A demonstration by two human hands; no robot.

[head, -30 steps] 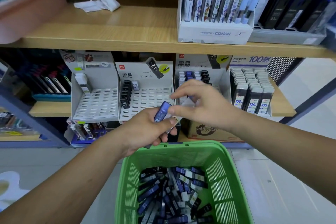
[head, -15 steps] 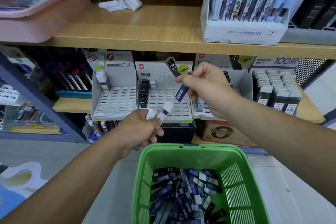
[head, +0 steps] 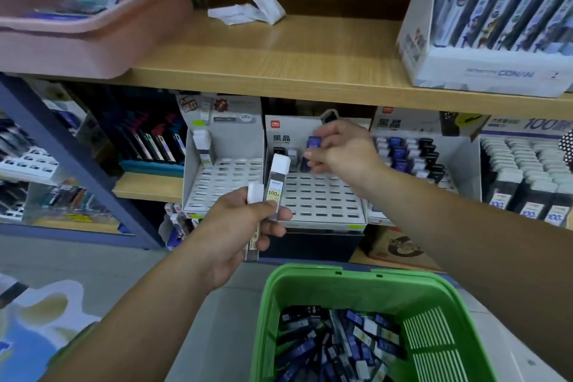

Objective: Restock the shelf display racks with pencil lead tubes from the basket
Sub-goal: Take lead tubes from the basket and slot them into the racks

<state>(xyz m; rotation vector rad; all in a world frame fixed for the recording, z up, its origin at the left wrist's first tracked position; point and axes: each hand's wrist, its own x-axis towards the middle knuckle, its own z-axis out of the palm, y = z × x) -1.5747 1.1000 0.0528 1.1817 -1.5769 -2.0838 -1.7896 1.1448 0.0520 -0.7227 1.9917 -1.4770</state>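
My right hand [head: 344, 152] pinches a blue lead tube [head: 311, 154] by its top, its lower end at the back row of the middle slotted rack [head: 322, 198]. A black and a white tube stand in that row just left of it. My left hand [head: 238, 226] grips two white-capped clear tubes [head: 276, 186] upright in front of the racks. The green basket [head: 356, 285] below holds several blue, black and white tubes. The left rack [head: 223, 183] holds one white-capped tube; the right rack [head: 409, 158] is partly filled.
A wooden shelf board [head: 279, 71] runs just above the racks, carrying a pink tray [head: 77, 34], crumpled paper [head: 248, 9] and a white pen box [head: 496, 71]. A full tray of white-capped tubes [head: 527, 177] sits far right. A blue shelf post [head: 71, 158] slants at left.
My right hand carried the blue tube from my left hand up to the middle rack's back row. My left hand rose slightly with the white-capped tubes. The view moved closer to the shelf.
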